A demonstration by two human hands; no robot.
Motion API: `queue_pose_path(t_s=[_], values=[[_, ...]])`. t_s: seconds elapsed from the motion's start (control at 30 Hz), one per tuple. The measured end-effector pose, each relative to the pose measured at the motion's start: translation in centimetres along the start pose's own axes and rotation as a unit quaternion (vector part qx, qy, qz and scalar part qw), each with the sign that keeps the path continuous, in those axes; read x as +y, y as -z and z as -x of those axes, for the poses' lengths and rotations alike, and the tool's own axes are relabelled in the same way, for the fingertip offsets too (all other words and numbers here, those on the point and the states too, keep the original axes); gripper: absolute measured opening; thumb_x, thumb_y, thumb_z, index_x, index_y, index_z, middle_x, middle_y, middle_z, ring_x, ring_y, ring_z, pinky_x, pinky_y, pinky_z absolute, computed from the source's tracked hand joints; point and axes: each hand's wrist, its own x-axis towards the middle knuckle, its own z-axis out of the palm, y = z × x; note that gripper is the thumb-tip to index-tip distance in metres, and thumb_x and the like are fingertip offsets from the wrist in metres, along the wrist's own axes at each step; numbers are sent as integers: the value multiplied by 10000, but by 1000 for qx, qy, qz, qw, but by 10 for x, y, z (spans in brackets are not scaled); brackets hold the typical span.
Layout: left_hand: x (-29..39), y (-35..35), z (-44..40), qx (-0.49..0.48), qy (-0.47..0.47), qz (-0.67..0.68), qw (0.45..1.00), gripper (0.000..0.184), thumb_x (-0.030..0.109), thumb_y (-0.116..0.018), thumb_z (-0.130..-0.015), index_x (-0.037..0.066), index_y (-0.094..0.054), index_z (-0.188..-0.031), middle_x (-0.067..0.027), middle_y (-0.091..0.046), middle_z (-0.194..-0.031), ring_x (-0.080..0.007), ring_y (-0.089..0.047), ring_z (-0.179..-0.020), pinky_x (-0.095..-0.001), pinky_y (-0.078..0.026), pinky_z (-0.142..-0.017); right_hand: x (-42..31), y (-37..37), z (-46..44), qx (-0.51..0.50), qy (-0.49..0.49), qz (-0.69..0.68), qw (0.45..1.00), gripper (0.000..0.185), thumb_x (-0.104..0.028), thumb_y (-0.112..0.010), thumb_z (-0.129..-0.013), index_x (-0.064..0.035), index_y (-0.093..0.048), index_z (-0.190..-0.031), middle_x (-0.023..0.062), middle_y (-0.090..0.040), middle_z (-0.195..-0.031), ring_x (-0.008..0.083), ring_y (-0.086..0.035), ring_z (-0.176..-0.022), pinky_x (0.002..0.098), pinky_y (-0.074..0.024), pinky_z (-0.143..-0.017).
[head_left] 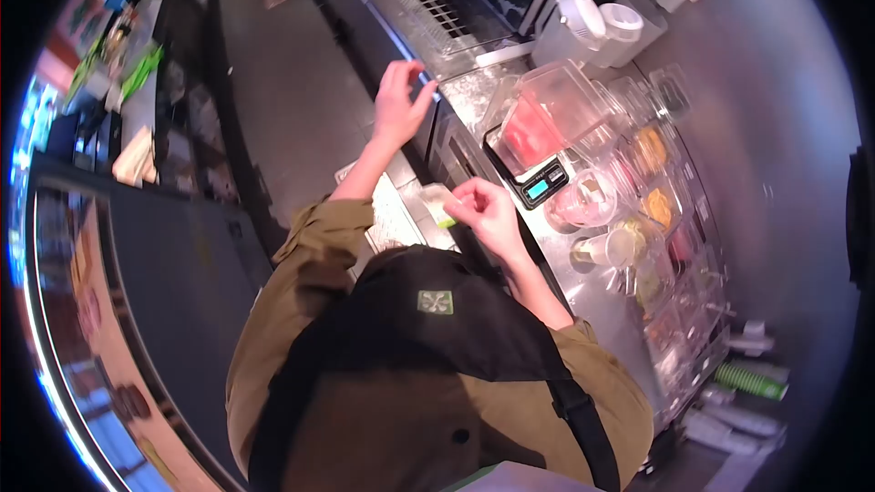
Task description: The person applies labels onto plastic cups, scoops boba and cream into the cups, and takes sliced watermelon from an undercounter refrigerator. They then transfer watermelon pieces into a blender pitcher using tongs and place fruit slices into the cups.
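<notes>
My right hand [488, 214] is closed in a pinch on a small pale packet with a green patch [439, 207], held in front of my apron [437, 337]. What is inside the packet is too small to make out. Farther forward, my left hand [399, 105] is raised beside the counter's front edge, its fingers bent and apart with nothing visible between them. To the right of my hands, a scale with a lit display [540, 191] stands on the counter, close to a clear tub with red contents [530, 132].
Several clear containers of food, one with orange pieces [658, 208], crowd the metal counter [597, 296] at right. White-lidded jugs [581, 23] stand at the back. Green stacked cups [752, 380] lie at lower right. A dark floor aisle [292, 64] runs ahead on the left.
</notes>
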Motion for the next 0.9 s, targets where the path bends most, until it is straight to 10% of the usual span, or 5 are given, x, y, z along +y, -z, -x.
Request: queue_pose_path(t_s=[0.2,0.4,0.63,0.73,0.9], values=[[-5,-71,-37,-262,69,72,960,782,509,-644,-734,-34,-395,-1238,-211,-514,-1154,-273,-520,-1069,-348,-424,-864,12,51,8,283,184,-91,937,549,-15,-639,-743,-28,-429,-1250,76,-425,-1257,163,-435,-1115,300,-361,-934],[-28,-172,-71,-574,264,185,753,572,582,-648,-653,20,-677,-752,-87,-616,-723,-179,-580,-642,-315,-456,-589,10,88,-15,495,260,-29,829,758,-34,-620,-754,-67,-220,-1397,89,-242,-1429,267,-319,-1275,365,-300,-1000],[-59,-138,-95,-499,348,388,692,269,242,-548,-803,27,-596,-648,-43,-539,-559,-128,-478,-484,-262,-388,-491,9,91,-113,587,312,-190,723,392,-173,-504,-896,-10,-404,-1238,113,-463,-1186,224,-501,-1042,386,-436,-866],[-100,-98,-146,-470,459,420,626,186,242,-538,-787,63,-582,-763,-34,-585,-730,-115,-502,-571,-247,-391,-515,-20,103,-157,442,365,-251,780,410,-389,-377,-934,-12,-538,-924,72,-558,-887,138,-517,-858,271,-396,-742],[-209,2,-246,-303,504,407,699,156,218,-574,-748,77,-570,-813,-55,-584,-766,-148,-551,-675,-281,-447,-559,-41,92,-276,341,283,-129,887,611,-522,-404,-881,22,-441,-1155,35,-548,-703,106,-501,-645,229,-379,-580]])
